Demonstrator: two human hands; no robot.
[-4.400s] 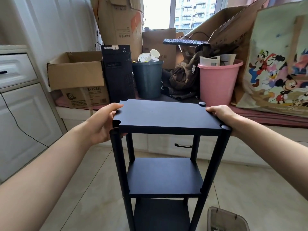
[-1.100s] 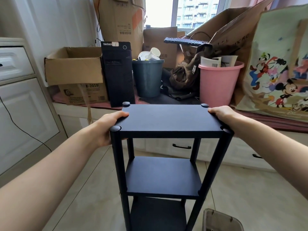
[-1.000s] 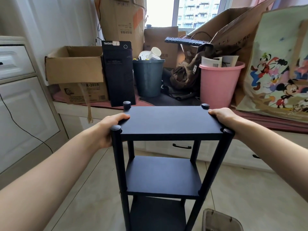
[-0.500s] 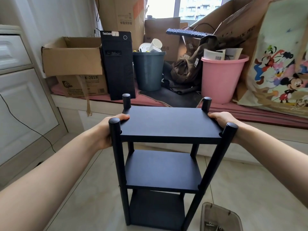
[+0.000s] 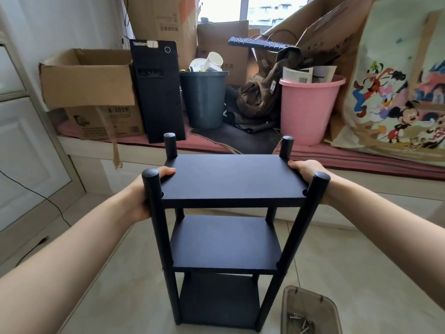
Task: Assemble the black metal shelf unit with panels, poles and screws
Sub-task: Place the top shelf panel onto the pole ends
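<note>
A black shelf unit stands upright on the tiled floor, with a top panel [image 5: 231, 177], a middle panel [image 5: 226, 242] and a bottom panel [image 5: 219, 300] between several black poles. The pole tops, such as the near left pole [image 5: 151, 189], stick up above the top panel. My left hand [image 5: 147, 189] grips the panel's left edge, thumb on top. My right hand [image 5: 305, 174] grips its right edge, partly hidden behind the near right pole [image 5: 315, 189].
A brownish clear plastic tray [image 5: 310, 312] with loose screws sits on the floor at the shelf's right foot. Behind, a low ledge carries a cardboard box [image 5: 86, 80], a black computer tower [image 5: 159, 92], a dark bin [image 5: 204, 97], a pink bucket [image 5: 308, 107]. White cabinets stand at left.
The top panel has slid down the poles under both hands, so the pole ends now stand well above it. My view has tilted further down.
</note>
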